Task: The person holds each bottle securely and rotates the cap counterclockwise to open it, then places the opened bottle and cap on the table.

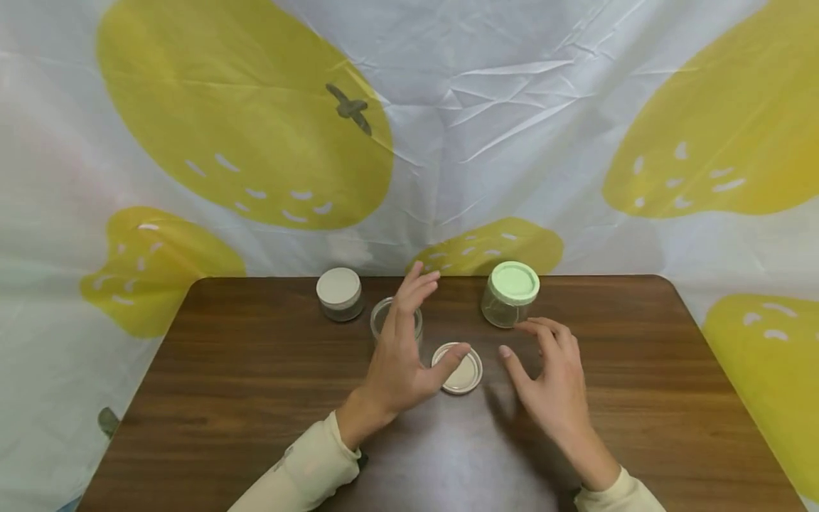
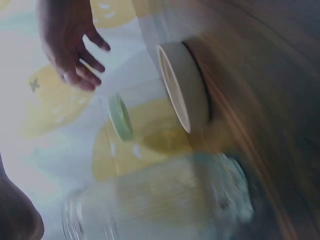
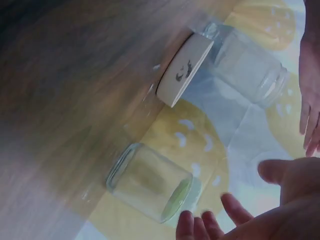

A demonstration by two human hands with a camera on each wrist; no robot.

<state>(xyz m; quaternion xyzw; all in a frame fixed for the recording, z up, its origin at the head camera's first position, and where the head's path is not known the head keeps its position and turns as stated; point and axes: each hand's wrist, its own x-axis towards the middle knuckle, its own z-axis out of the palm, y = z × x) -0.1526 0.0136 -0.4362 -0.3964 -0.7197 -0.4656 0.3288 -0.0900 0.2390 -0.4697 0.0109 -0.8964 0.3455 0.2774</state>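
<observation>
My left hand (image 1: pixel 404 363) is raised with fingers extended and overlaps an open glass jar (image 1: pixel 379 313) in the head view. In the left wrist view that jar (image 2: pixel 150 200) stands lidless with its threaded rim bare. Between the hands an off-white jar lid (image 1: pixel 466 375) lies on the table, hollow side up; dark marks show on the side of the lid (image 3: pixel 186 70) in the right wrist view. My right hand (image 1: pixel 555 384), fingers slightly bent and thumb apart, holds nothing. It is nearest to a clear glass jar with a light green lid (image 1: pixel 515 283).
A second lidded jar, with a white top (image 1: pixel 338 287), stands at the back left of the dark wooden table (image 1: pixel 243 398). Behind the table's back edge hangs a white cloth (image 1: pixel 499 128) printed with large yellow fruit.
</observation>
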